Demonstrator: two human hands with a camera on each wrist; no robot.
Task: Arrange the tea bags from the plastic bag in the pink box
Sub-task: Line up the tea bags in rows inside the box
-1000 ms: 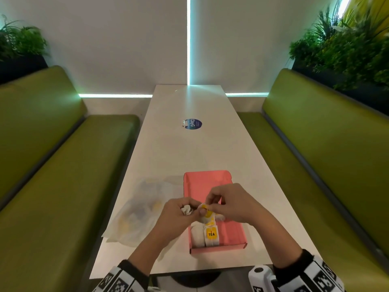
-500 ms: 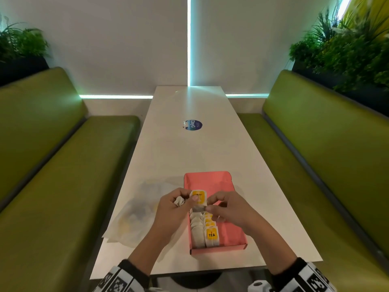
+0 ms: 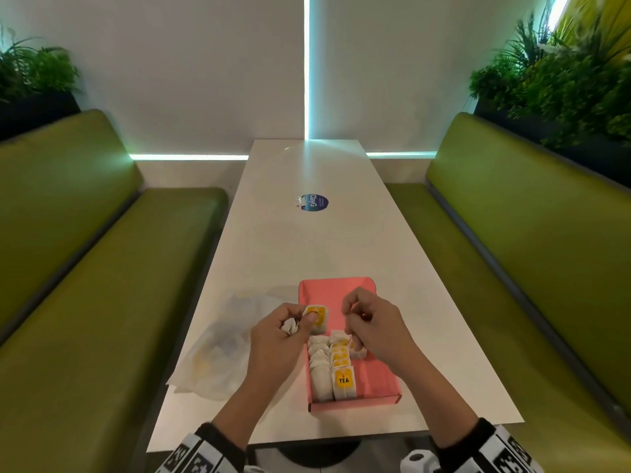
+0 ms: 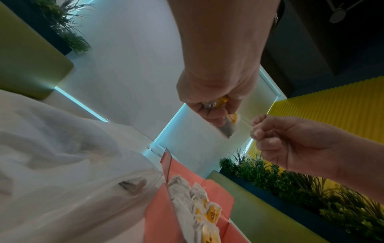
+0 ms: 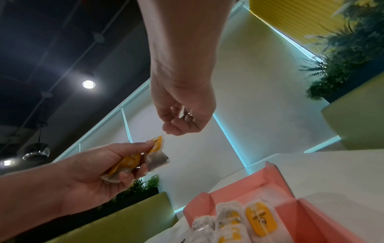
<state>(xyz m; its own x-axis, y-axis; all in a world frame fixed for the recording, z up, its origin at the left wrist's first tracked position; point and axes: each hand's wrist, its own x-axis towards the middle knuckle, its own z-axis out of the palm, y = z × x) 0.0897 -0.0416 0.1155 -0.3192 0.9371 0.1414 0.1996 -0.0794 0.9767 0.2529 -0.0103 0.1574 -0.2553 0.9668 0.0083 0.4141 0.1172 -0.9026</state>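
The pink box (image 3: 375, 380) lies open on the white table, with a row of tea bags (image 3: 336, 367) packed along its left side. My left hand (image 3: 304, 324) hovers over the box's left edge. Its thumb pinches a yellow-tagged tea bag (image 3: 319, 320), and more crumpled bags sit in the palm (image 5: 116, 174). My right hand (image 3: 351, 315) is just right of it, fingers curled, pinching the thin string (image 4: 246, 122) that runs from that tea bag. The clear plastic bag (image 3: 218, 353) lies crumpled left of the box.
A long white table (image 3: 307, 254) runs away from me, with a round blue sticker (image 3: 312, 202) at its middle. Green benches (image 3: 102, 285) flank both sides, and there are plants in the back corners. The table's near edge is just below the box.
My hands were joined on one tea bag over the box and have since drawn apart. The left keeps the bag raised, and the right has slid right, holding only the string.
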